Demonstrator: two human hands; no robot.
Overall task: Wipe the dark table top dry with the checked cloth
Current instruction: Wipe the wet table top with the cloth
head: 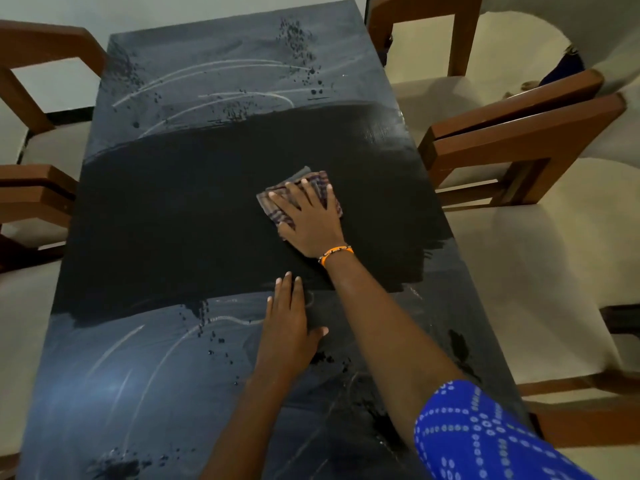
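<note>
- The right hand lies flat with fingers spread, pressing the checked cloth onto the dark table top.
- The folded cloth sits right of the table's middle, within the dark matte band; one corner points toward the far end.
- The left hand rests flat on the table nearer the person, fingers straight and together, holding nothing.
- The table's long axis runs away from the person, with wooden chairs along both sides.
- Droplets and pale streaks mark the greyer far and near zones.

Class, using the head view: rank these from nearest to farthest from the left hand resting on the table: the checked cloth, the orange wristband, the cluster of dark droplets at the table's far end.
From the left hand:
1. Orange wristband, ahead, on the right wrist.
2. Checked cloth, farther ahead, under the right hand.
3. Dark droplets, at the table's far end.
</note>
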